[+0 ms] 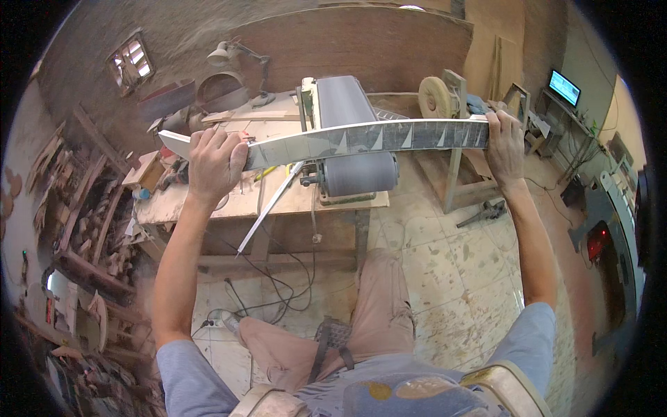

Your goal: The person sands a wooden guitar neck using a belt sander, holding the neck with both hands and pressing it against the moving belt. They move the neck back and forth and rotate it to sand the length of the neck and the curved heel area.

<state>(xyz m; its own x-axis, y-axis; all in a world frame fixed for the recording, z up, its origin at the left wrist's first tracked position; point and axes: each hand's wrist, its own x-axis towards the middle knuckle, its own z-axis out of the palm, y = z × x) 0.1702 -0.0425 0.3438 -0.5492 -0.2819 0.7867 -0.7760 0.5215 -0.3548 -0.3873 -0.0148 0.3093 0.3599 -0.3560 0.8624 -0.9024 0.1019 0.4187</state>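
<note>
A guitar neck [368, 141] with a dark dusty fretboard and pale triangular inlays spans the view, held level in both hands. My left hand [214, 163] is wrapped round it near the pale pointed headstock [174, 143]. Around its other end, the fingers of my right hand [506, 146] are closed. Behind and below the neck stands a belt sander with a wide grey belt [344, 97] and a front roller [360, 175]. The neck crosses in front of the belt; whether they touch I cannot tell.
The sander sits on a wooden workbench [278, 198] with a white straight strip [267, 212] jutting off its edge. A buffing wheel [435, 98] stands behind at right, a lit monitor [564, 88] farther right. Scrap wood [83, 187] fills the left. Cables [285, 292] lie on the floor.
</note>
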